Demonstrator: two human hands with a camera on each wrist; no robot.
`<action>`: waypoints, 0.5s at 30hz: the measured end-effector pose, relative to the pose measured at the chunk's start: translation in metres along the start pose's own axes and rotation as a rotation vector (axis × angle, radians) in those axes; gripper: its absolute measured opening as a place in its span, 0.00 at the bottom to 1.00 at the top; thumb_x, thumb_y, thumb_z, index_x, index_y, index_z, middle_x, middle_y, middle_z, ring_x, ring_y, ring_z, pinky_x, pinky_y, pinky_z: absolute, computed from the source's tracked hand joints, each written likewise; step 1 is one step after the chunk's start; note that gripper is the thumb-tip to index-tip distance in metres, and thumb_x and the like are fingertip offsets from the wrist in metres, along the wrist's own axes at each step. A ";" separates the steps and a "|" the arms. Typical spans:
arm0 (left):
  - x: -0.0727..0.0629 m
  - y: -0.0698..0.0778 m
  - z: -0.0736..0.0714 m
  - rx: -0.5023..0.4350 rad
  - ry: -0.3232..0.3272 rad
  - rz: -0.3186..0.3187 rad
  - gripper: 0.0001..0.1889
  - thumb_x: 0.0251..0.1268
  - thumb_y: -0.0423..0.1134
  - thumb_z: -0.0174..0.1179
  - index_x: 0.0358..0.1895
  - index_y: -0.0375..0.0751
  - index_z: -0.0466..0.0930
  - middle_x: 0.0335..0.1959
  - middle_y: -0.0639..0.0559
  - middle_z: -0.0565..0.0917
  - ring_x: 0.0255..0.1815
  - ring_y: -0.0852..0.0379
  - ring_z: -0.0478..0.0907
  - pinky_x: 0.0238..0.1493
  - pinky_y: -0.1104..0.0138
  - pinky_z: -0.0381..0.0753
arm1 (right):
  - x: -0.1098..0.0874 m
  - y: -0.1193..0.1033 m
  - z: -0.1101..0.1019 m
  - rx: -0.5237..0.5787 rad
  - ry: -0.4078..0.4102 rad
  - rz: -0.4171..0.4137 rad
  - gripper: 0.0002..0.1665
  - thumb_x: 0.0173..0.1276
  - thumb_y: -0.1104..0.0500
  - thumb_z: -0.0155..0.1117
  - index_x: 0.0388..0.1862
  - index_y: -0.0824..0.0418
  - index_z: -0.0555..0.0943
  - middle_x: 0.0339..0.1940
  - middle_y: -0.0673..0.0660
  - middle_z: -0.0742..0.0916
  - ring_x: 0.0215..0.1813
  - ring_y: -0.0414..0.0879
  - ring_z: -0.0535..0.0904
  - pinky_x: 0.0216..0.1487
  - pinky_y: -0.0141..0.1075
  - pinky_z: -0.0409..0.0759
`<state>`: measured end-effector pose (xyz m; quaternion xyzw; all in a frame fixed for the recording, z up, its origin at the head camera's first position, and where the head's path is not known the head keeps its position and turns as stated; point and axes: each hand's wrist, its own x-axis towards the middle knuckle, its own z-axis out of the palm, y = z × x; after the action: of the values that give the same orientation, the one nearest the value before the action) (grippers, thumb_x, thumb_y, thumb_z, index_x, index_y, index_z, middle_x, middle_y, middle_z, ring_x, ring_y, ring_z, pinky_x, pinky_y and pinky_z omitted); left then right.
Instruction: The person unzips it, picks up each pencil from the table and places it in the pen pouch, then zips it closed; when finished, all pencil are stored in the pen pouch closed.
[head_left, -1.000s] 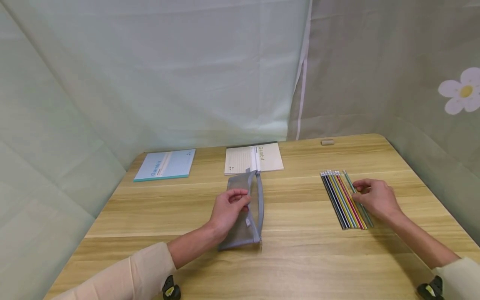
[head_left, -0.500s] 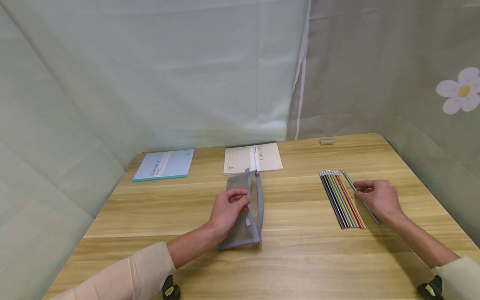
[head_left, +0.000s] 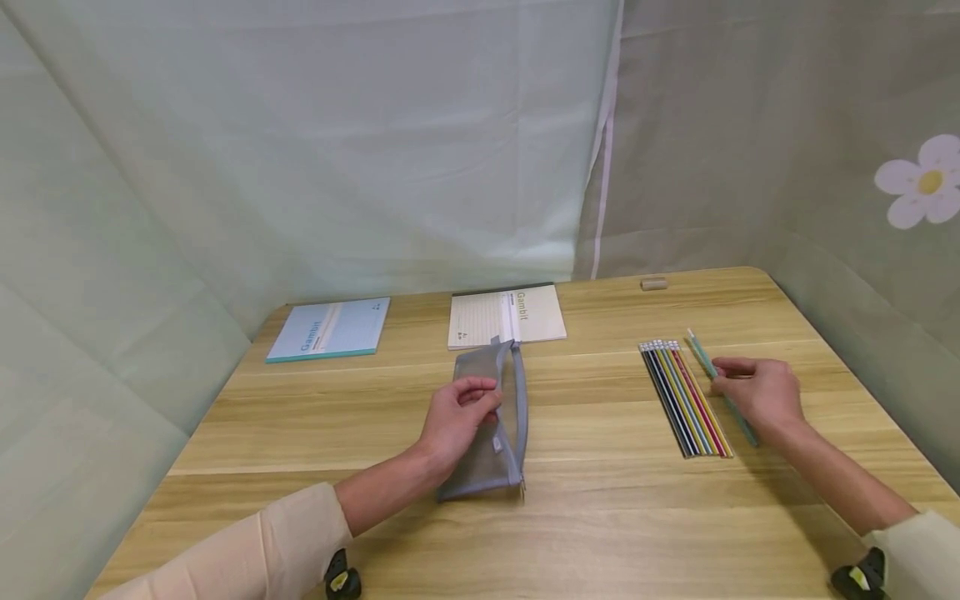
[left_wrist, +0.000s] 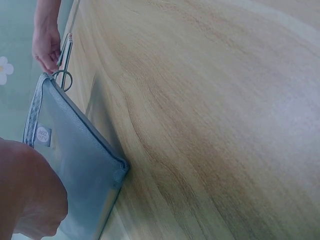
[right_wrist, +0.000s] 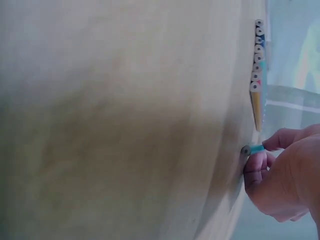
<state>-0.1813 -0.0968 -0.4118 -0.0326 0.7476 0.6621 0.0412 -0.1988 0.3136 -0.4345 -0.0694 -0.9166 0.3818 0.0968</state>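
Observation:
My left hand [head_left: 459, 417] pinches the near edge of a grey mesh pencil case [head_left: 472, 467] with its zip opening spread apart. In the left wrist view the case [left_wrist: 82, 170] stands on its long side, with a zip pull ring [left_wrist: 63, 80] at its corner. Over on the right, my right hand [head_left: 759, 392] pinches a teal pencil [head_left: 702, 357] between thumb and fingers. Its end [right_wrist: 246, 150] shows in the right wrist view, close above the wood. Beside that pencil lies a neat row of several pencils [head_left: 684, 400], black, blue, yellow and red among them.
A blue notebook [head_left: 330, 329] lies at the back left. Behind the pencil case is a cream notebook [head_left: 543, 312], partly overlapped by it. A small brown-grey cylinder [head_left: 654, 284] sits near the back edge of the wooden table [head_left: 600, 533]. Curtains hang around.
My right hand has drawn the teal pencil rightward from the row and now has it slightly raised at its far end. The left hand and pencil case stay put.

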 end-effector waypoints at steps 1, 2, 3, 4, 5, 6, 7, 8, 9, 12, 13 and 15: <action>0.000 0.000 0.000 0.000 -0.001 0.000 0.13 0.74 0.32 0.66 0.55 0.28 0.83 0.48 0.36 0.88 0.39 0.57 0.84 0.44 0.69 0.89 | 0.001 -0.002 -0.001 0.014 -0.005 0.022 0.21 0.69 0.64 0.71 0.58 0.73 0.86 0.44 0.66 0.92 0.46 0.47 0.82 0.32 0.24 0.74; 0.000 0.000 0.000 0.002 -0.002 -0.001 0.13 0.74 0.33 0.66 0.55 0.28 0.83 0.48 0.36 0.88 0.40 0.56 0.85 0.44 0.69 0.89 | 0.002 -0.003 -0.002 0.030 -0.007 0.042 0.22 0.69 0.64 0.70 0.59 0.72 0.85 0.44 0.65 0.92 0.46 0.46 0.82 0.33 0.24 0.75; -0.001 0.001 0.000 0.000 -0.002 -0.001 0.13 0.74 0.33 0.66 0.55 0.28 0.83 0.48 0.36 0.88 0.40 0.56 0.85 0.44 0.69 0.89 | 0.003 -0.005 -0.003 0.048 -0.013 0.060 0.22 0.71 0.63 0.69 0.61 0.73 0.85 0.44 0.64 0.92 0.45 0.44 0.81 0.33 0.24 0.75; -0.001 0.001 0.000 -0.001 -0.003 -0.001 0.13 0.74 0.33 0.66 0.55 0.28 0.83 0.48 0.35 0.88 0.40 0.55 0.85 0.44 0.69 0.89 | 0.004 -0.007 -0.004 0.070 -0.018 0.077 0.22 0.73 0.63 0.68 0.62 0.73 0.84 0.44 0.62 0.92 0.44 0.41 0.80 0.33 0.24 0.75; -0.001 0.001 0.000 0.001 -0.003 -0.002 0.13 0.74 0.33 0.66 0.55 0.28 0.83 0.48 0.35 0.88 0.41 0.54 0.85 0.44 0.69 0.89 | 0.006 -0.010 -0.005 0.090 -0.022 0.093 0.23 0.74 0.63 0.67 0.63 0.74 0.83 0.44 0.61 0.91 0.43 0.38 0.79 0.33 0.24 0.76; -0.001 0.001 0.000 0.002 -0.003 -0.003 0.13 0.74 0.33 0.66 0.55 0.29 0.83 0.48 0.36 0.88 0.41 0.53 0.85 0.44 0.69 0.89 | 0.007 -0.012 -0.006 0.105 -0.023 0.104 0.23 0.75 0.62 0.67 0.64 0.74 0.82 0.44 0.59 0.91 0.42 0.36 0.77 0.32 0.24 0.77; -0.001 0.001 0.000 0.002 -0.003 -0.003 0.13 0.74 0.33 0.66 0.55 0.29 0.83 0.48 0.36 0.88 0.42 0.52 0.85 0.44 0.68 0.89 | 0.009 -0.015 -0.007 0.118 -0.020 0.114 0.24 0.76 0.62 0.66 0.65 0.75 0.81 0.44 0.58 0.90 0.40 0.35 0.76 0.32 0.25 0.77; -0.001 0.001 0.000 0.000 -0.003 -0.003 0.13 0.74 0.33 0.66 0.55 0.29 0.83 0.48 0.35 0.88 0.42 0.52 0.85 0.44 0.69 0.89 | 0.010 -0.019 -0.008 0.134 -0.023 0.121 0.24 0.77 0.62 0.65 0.65 0.75 0.80 0.44 0.58 0.89 0.40 0.35 0.76 0.32 0.25 0.77; -0.002 0.001 0.000 0.000 -0.002 -0.001 0.13 0.74 0.33 0.66 0.55 0.29 0.83 0.48 0.36 0.88 0.42 0.52 0.85 0.44 0.69 0.89 | 0.011 -0.023 -0.008 0.150 -0.028 0.132 0.24 0.78 0.61 0.64 0.66 0.76 0.79 0.45 0.58 0.88 0.41 0.35 0.75 0.33 0.25 0.77; -0.001 0.001 0.000 -0.004 -0.001 0.002 0.13 0.74 0.32 0.66 0.55 0.29 0.83 0.48 0.35 0.88 0.42 0.52 0.86 0.44 0.69 0.89 | 0.016 -0.036 -0.008 0.205 -0.046 0.159 0.26 0.80 0.61 0.62 0.69 0.76 0.77 0.49 0.59 0.85 0.44 0.40 0.75 0.34 0.26 0.76; -0.001 0.001 0.000 -0.007 -0.002 0.003 0.13 0.74 0.32 0.66 0.55 0.28 0.83 0.48 0.35 0.88 0.42 0.52 0.86 0.44 0.69 0.89 | 0.017 -0.042 -0.007 0.227 -0.054 0.168 0.27 0.80 0.60 0.61 0.70 0.76 0.76 0.50 0.60 0.84 0.45 0.41 0.75 0.35 0.25 0.76; -0.001 0.000 0.000 -0.011 -0.001 0.003 0.13 0.73 0.32 0.66 0.55 0.28 0.82 0.48 0.35 0.87 0.42 0.52 0.86 0.44 0.69 0.89 | 0.020 -0.053 -0.003 0.274 -0.070 0.182 0.28 0.80 0.61 0.60 0.72 0.76 0.74 0.50 0.59 0.83 0.46 0.41 0.75 0.36 0.25 0.76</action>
<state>-0.1807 -0.0962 -0.4116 -0.0313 0.7439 0.6664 0.0405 -0.2206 0.2832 -0.3922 -0.1251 -0.8486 0.5125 0.0385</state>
